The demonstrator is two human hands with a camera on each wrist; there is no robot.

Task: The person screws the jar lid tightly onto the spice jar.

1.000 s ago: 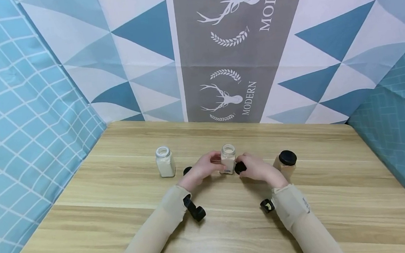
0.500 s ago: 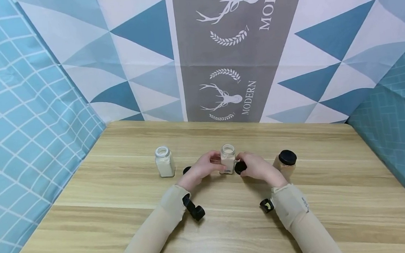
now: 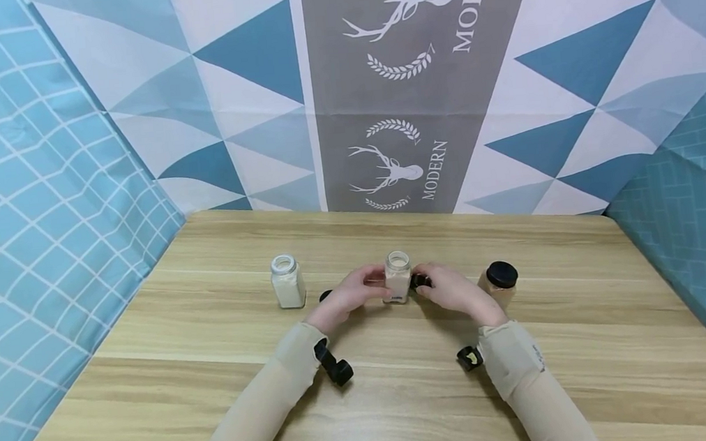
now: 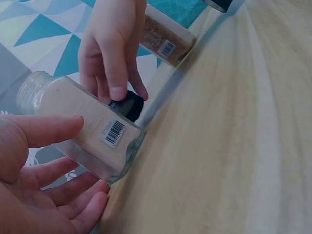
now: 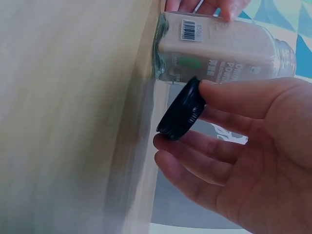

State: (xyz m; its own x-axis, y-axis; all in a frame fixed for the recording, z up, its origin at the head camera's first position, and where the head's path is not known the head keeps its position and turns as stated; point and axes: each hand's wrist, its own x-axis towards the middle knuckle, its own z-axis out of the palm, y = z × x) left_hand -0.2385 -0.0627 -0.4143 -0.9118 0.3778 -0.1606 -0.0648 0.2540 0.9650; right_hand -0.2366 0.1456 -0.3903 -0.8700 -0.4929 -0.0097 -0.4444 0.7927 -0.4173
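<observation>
An open glass jar of pale powder (image 3: 399,283), its label partly reading onion powder, stands upright on the table in front of me. My left hand (image 3: 349,292) holds it from the left, thumb on one face and fingers around the other side, as the left wrist view shows. To the jar's right, my right hand (image 3: 450,287) pinches a black screw lid (image 5: 183,109) between thumb and fingers. The lid is tilted on edge, down beside the lower part of the jar, while the jar's threaded mouth (image 5: 286,58) is uncovered.
Farther left stands an open jar of white powder (image 3: 288,286). Another black lid (image 3: 325,296) lies partly hidden behind my left hand. A jar of brown spice with its black lid on (image 3: 501,276) stands just beyond my right wrist. Patterned cloth (image 3: 242,104) hangs behind the table.
The black lid in my right hand has turned onto its edge and shifted slightly away from me. My left hand and the jar stay almost in place.
</observation>
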